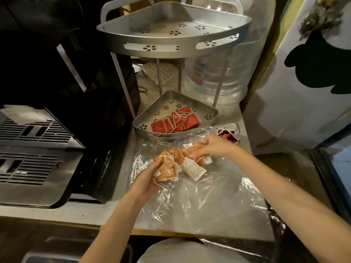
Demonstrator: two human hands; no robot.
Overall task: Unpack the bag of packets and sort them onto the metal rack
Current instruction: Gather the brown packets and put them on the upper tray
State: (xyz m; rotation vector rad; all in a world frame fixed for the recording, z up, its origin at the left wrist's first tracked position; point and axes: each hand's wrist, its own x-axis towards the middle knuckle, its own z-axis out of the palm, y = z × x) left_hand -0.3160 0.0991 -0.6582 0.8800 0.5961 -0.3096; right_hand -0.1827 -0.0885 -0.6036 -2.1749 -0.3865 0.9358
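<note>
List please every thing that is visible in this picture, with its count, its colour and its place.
metal rack: one, silver, two tiers, at the back of the counter.
red packets: several, red, in the lower tier.
orange packets: a pile, orange and white, on the plastic bag.
plastic bag: one, clear, spread flat on the counter.
red-and-black packets: a few, right of the lower tier.
water jug: one, clear, behind the rack.
machine: one, steel with black grilles, at the left.
left hand: holds orange packets.
right hand: grips orange packets.
</note>
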